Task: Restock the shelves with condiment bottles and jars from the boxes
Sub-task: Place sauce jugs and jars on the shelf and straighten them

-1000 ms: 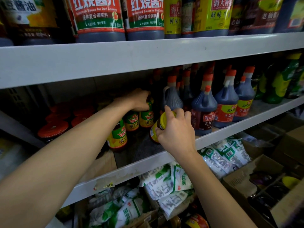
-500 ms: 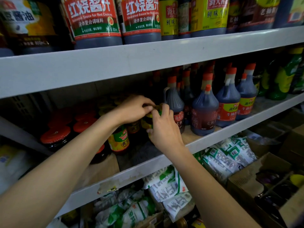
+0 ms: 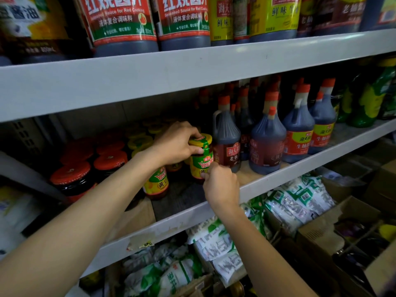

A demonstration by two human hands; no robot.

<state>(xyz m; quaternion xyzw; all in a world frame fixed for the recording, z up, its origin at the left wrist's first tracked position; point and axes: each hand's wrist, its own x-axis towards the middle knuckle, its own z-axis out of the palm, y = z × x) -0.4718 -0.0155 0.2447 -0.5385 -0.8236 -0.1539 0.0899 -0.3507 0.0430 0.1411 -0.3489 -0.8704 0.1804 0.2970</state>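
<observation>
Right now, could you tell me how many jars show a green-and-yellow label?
2. The left hand grips the first jar by its lid, beside the jugs; the second jar stands left, partly behind that wrist. Behind, yellow lids may mean more.

Grey shelf (image 3: 300, 176) — red-lidded jars (image 3: 70, 179) left, yellow-lidded jars (image 3: 157, 183) middle, dark soy-sauce jugs (image 3: 266, 142) right.

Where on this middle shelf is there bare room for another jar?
Bare: the dark shelf front between the yellow-labelled glass jar and the right hand; the grey strip right of the orange-capped dark soy jugs. Crowded: behind the held yellow-lidded jar and among the red-lidded jars.
</observation>
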